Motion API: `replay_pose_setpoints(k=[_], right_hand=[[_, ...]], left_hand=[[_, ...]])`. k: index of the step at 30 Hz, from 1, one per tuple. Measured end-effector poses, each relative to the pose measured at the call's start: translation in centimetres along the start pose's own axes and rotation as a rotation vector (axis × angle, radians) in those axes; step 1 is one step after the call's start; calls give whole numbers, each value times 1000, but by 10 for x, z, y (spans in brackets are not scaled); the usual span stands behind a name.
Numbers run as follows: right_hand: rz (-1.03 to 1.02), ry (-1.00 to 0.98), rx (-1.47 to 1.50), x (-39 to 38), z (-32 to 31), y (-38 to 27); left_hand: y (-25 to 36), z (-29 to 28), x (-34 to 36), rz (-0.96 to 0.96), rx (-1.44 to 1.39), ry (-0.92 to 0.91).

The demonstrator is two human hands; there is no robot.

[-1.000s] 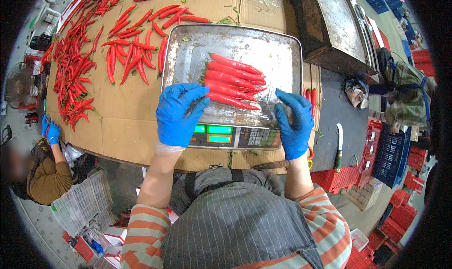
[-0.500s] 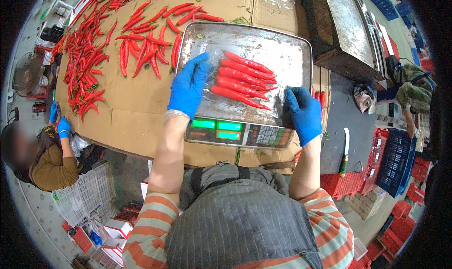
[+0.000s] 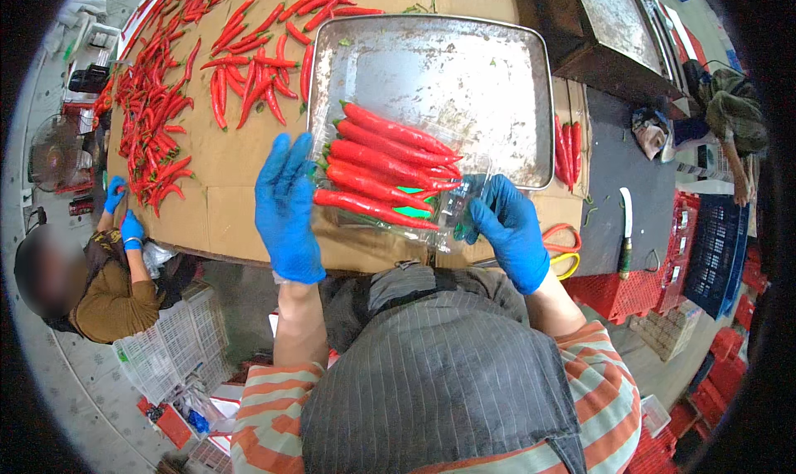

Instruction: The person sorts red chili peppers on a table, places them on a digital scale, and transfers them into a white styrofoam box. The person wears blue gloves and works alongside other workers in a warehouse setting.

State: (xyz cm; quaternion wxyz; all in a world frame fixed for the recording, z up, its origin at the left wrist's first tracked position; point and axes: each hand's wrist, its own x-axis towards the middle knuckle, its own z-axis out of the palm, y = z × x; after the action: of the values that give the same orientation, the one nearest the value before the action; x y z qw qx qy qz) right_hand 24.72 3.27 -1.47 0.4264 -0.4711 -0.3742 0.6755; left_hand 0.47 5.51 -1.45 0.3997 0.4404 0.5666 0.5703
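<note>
A clear plastic tray (image 3: 452,213) holding several long red chili peppers (image 3: 390,155) is raised over the near edge of a weighing scale (image 3: 514,101). My blue-gloved left hand (image 3: 288,213) is at the tray's left end, its fingers long and fairly straight along the side. At the other end, my gloved right hand (image 3: 510,229) pinches the tray between thumb and fingers. The scale's worn metal pan bears only a few green scraps. Its green-lit display shows partly through the tray, and the keypad is hidden.
Loose chili peppers (image 3: 149,117) heap along the cardboard-covered table's left side. Scissors (image 3: 565,250) and a knife (image 3: 626,233) lie at the right, near red crates (image 3: 609,296). A metal box (image 3: 618,34) stands far right. Another gloved person (image 3: 116,300) sits at left.
Both hands have lifted the chili-filled tray off the pan and drawn it nearer to me. The left hand's fingers have straightened. The scissors have come into sight beside my right hand.
</note>
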Motion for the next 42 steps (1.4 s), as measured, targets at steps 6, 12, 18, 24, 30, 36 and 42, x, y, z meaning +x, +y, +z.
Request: replay_pose_setpoints(k=[6, 12, 18, 24, 30, 36, 42], right_hand=[[40, -88, 56, -21, 17, 17], [10, -88, -25, -28, 19, 30], [-32, -71, -70, -32, 19, 29], [-47, -100, -95, -32, 22, 22], [46, -85, 21, -29, 21, 19], [-11, 1, -54, 22, -13, 8], [-191, 124, -359, 81, -53, -8]], left_hand=[[-8, -4, -38, -235, -937, -37], [-15, -1, -55, -317, -1261, 3], [-9, 6, -55, -335, -1013, 84], [-7, 5, -56, -410, -878, 112], [-3, 9, -53, -413, -889, 95], [-6, 25, -21, -296, -740, -92], [-27, 47, 31, -223, -284, -156]])
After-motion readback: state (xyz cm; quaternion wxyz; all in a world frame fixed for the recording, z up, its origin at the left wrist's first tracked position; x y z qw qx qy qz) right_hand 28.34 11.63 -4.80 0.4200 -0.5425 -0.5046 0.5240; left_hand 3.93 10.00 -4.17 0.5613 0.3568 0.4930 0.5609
